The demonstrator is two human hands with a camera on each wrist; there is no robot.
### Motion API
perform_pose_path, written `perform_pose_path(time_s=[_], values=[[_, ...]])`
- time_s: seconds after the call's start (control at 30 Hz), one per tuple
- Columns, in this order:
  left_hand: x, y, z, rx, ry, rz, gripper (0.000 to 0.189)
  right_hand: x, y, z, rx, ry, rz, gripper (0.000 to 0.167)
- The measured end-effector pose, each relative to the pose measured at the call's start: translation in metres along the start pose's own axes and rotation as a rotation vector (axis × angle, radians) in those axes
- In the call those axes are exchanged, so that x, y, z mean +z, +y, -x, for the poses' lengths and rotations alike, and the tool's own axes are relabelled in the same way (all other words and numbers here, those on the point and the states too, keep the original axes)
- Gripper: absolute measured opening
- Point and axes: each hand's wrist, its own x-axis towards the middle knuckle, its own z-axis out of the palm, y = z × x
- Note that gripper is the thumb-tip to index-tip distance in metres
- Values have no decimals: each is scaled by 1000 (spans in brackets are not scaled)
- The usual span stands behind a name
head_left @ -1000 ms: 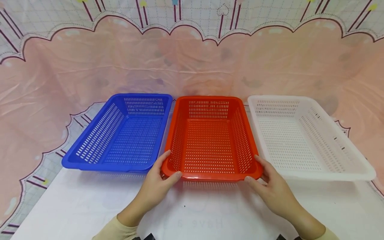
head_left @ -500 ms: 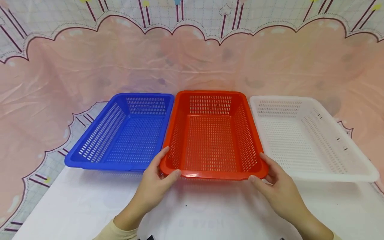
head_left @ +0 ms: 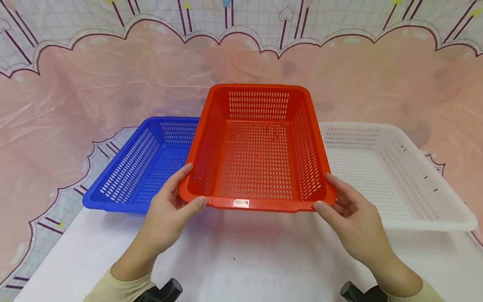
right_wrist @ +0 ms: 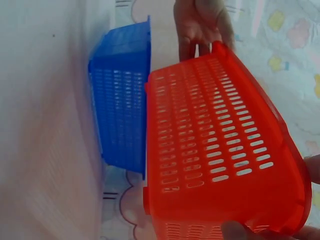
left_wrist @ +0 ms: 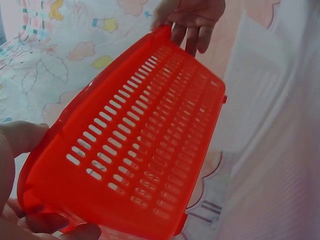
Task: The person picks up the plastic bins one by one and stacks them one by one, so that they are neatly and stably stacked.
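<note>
Corners nearest the person are the only points of support for the red basket [head_left: 256, 159] in the head view, where it looks raised off the white bench [head_left: 241, 243] with its far end higher in the picture. The left hand [head_left: 167, 218] grips the near left corner and the right hand [head_left: 356, 222] the near right one, each thumb on the rim and the fingers bent under it. With nothing bearing the far end, it could dip if either thumb slackened. The red basket hides part of the blue basket [head_left: 160, 172], so lowering or shifting it here could catch the blue rim. The white basket [head_left: 366, 180] stands on the other side, near the right hand's knuckles, which could knock its edge.

From the left wrist, the left thumb lies along the rim with fingertips below the corner; uneven lifting would probably twist the basket in so small a hold.

From the right wrist, the red wall overlaps the blue rim; I cannot tell whether they touch. If they do, a sideways pull might drag the blue basket along.
</note>
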Motion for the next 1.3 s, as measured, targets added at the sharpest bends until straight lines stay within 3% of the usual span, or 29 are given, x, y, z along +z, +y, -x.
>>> perform_pose_path(time_s=[0.2,0.43,0.7,1.1,1.3], values=[[-29,4,-6,27,-5,-2,74,17,-11,-18,22,-38,-70,62],[-71,-11,-11,94,-24,174,67,44,-21,-35,52,-102,-170,61],[-118,-21,-6,168,-41,323,59,82,-23,-46,40,-181,-262,61],[-166,-34,0,318,-36,578,57,139,-31,-53,59,-240,-385,64],[-190,-45,1,348,-57,696,53,165,-33,-51,49,-254,-391,63]])
